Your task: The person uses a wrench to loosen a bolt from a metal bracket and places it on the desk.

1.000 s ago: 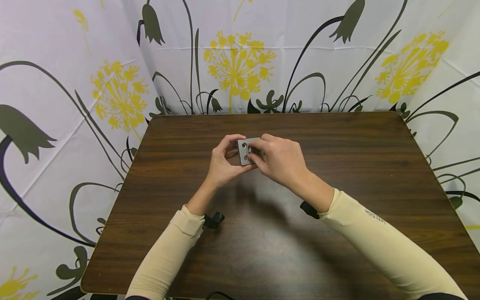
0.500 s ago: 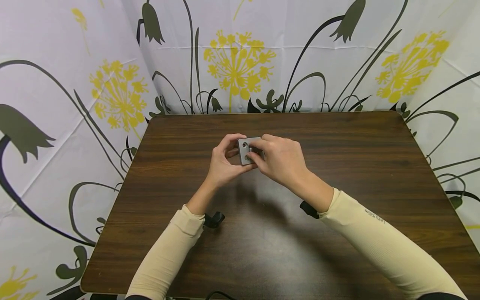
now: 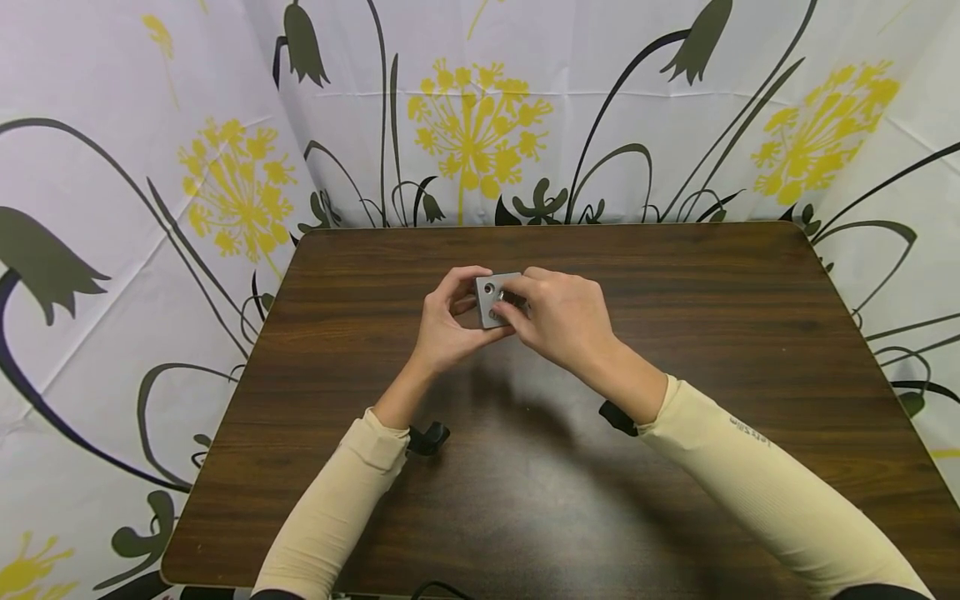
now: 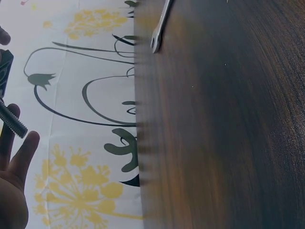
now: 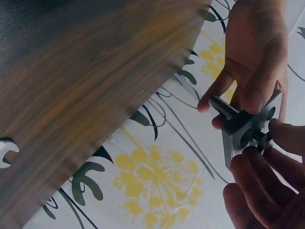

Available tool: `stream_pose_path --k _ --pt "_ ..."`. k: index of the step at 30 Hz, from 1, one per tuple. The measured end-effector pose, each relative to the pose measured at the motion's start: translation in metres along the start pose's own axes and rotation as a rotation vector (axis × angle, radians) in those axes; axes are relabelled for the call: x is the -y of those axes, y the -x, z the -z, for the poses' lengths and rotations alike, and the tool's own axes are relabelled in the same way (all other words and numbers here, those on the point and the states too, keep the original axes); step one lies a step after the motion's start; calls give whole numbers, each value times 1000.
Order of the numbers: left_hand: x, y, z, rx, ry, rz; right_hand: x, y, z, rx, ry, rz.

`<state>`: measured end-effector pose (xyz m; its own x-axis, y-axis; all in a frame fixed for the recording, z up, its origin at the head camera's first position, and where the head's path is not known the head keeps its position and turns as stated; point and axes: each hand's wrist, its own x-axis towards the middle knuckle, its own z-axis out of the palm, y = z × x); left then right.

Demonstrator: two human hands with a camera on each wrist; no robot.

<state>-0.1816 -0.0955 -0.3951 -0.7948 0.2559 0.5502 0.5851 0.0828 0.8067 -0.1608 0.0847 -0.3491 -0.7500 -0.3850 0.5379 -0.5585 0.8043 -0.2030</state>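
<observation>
A grey metal block (image 3: 485, 302) with round holes is held up over the table, tilted toward the head camera. My left hand (image 3: 444, 330) grips its edges, thumb below and fingers above. From its far side sticks a threaded bolt (image 5: 222, 107), also seen in the left wrist view as a thick threaded rod (image 4: 13, 121). At the near face my right hand (image 3: 566, 319) pinches a small shiny part (image 5: 259, 138) between thumb and fingertips. Those fingers partly cover it, so whether it is a nut or a bolt head cannot be told.
A wooden table (image 3: 360, 350) lies under both hands. On it rests an open-ended wrench (image 4: 160, 28), its jaw end also showing in the right wrist view. A flowered white curtain (image 3: 615, 50) hangs behind the table. A dark cable (image 3: 438, 587) shows at the near edge.
The right thumb has shifted slightly left across the block's face, over the lower hole. The block and left hand have stayed almost still.
</observation>
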Motion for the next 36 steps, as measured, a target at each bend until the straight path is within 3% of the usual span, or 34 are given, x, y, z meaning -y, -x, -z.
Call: stream_pose_path --k 6,14,22,30,36 --pt "1 1 1 -2 -2 2 0 1 -1 7 -6 42" --pt "4 1 0 6 -5 3 0 0 -1 -18 -11 -3" --pt "0 1 0 12 -9 10 -1 1 0 8 -5 54" --pt "0 0 -1 7 6 -8 -1 1 -1 -43 -16 6" --pt "-1 0 -1 10 -4 -3 -1 1 0 -7 -2 58"
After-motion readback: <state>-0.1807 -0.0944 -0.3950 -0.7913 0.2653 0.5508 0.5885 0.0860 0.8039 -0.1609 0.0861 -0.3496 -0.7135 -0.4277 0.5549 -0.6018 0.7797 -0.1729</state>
